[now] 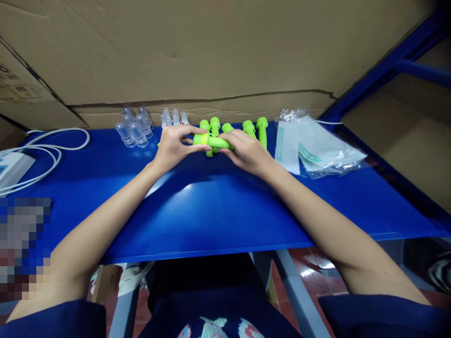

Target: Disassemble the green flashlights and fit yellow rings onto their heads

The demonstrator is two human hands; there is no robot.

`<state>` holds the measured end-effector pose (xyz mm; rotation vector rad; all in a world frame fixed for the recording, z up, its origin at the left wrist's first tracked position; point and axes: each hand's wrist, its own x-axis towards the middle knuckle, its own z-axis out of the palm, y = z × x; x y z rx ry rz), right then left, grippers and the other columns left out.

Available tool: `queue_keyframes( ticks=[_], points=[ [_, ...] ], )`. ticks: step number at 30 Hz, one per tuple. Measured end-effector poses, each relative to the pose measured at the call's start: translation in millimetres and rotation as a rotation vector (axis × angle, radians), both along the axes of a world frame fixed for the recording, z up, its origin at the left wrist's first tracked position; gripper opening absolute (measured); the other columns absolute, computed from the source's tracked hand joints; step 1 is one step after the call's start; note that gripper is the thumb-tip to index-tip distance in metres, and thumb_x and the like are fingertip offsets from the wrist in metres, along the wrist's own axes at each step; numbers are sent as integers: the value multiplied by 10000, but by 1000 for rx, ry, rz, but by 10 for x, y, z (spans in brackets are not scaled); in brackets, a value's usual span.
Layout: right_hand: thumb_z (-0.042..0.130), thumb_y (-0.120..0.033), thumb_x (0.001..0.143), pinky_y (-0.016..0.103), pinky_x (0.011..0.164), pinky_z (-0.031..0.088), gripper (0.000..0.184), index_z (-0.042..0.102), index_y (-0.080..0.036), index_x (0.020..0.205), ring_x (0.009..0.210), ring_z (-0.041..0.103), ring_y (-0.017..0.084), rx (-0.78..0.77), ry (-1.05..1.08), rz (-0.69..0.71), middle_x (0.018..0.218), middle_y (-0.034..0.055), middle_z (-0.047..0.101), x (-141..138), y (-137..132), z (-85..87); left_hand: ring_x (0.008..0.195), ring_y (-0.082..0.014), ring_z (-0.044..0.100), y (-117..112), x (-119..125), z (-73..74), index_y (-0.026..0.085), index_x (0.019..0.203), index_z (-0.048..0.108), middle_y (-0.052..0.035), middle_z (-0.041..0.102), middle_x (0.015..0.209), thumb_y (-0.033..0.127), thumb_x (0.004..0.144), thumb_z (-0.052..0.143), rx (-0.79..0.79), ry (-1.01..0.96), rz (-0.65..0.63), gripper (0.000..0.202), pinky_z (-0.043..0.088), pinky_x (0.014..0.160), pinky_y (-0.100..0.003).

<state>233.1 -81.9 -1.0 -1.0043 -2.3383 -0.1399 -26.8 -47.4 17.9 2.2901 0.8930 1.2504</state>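
Both hands hold one bright green plastic tube point(220, 142) sideways above the blue table. Its wide end is threaded and has a yellow ring round it. My left hand point(172, 146) is closed on that threaded end, thumb below and fingers above. Around the narrower part my right hand point(244, 148) is wrapped, covering the far end. Just behind the hands, several similar green tubes point(262, 131) with wide tops lie in a row, partly hidden by my right hand. Small clear pieces point(176, 117) with some red at the base stand behind my left hand.
Several clear plastic cylinders point(137, 134) stand at the back left. White cable point(58, 148) coils near a white box point(16, 169) at the left edge. Clear bags with white papers point(317, 145) lie right. Cardboard point(211, 51) walls the back; a blue frame point(380, 75) rises right.
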Motion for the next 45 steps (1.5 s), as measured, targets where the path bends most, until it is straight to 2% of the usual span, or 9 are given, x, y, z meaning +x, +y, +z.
queue_keyframes(
  ticks=[9,16,22,25,31,33,36,39,45],
  points=[
    [377,-463,1133,539,973,571,448,664,-194,1346,1169,690,344,23,-31,-37,1214,191,737,-13,-28,37,844,-188,743,-36,19,42,175,994,785,-89,812,1009,778,731,859,21,-68,-6,662,636,798,-325],
    [359,-542,1129,560,966,566,485,669,-235,1339,1116,689,343,9,-47,-14,1176,168,721,6,-53,54,791,-167,662,-61,11,184,196,883,685,-41,735,877,715,708,897,-27,-9,-115,587,588,763,-321],
    [323,-585,1122,579,956,559,533,680,-255,1338,1091,674,340,2,-80,45,1146,151,706,41,-58,36,726,-137,539,-137,9,321,207,814,598,8,588,776,531,704,910,-83,126,-252,462,494,685,-295],
    [333,-578,1116,580,963,545,524,679,-261,1349,1109,666,345,6,-85,58,1170,153,710,49,-62,43,696,-125,498,-146,22,331,217,764,537,23,542,749,476,706,903,-92,153,-294,452,459,654,-289],
    [353,-465,1118,604,1021,492,432,668,-284,1353,1165,640,344,29,-103,26,1249,139,723,89,-35,46,663,-113,457,-162,60,309,219,719,461,39,496,715,475,714,917,-73,203,-276,523,421,636,-282],
    [359,-415,1118,611,1038,475,402,660,-285,1350,1165,631,337,65,-103,39,1255,132,726,130,-1,28,673,-121,486,-172,43,352,213,728,503,38,520,706,533,734,912,-54,243,-324,520,447,665,-285],
    [354,-358,1127,581,1028,481,376,645,-264,1347,1126,631,309,153,-78,97,1226,126,727,194,60,-8,770,-148,602,-167,-13,450,197,841,631,-10,662,816,614,864,805,-70,267,-413,453,504,750,-284],
    [349,-336,1137,553,1019,494,361,640,-255,1335,1089,633,283,202,-77,140,1196,116,724,212,86,-30,850,-157,661,-143,-65,529,183,926,688,-48,734,920,560,969,708,-108,282,-482,380,525,819,-281],
    [354,-327,1140,578,1064,485,360,664,-291,1319,1105,656,275,130,-146,174,1158,91,718,148,10,3,805,-152,647,-174,-85,619,184,861,690,-26,720,855,458,951,711,-272,449,-586,289,500,789,-276]
  ],
)
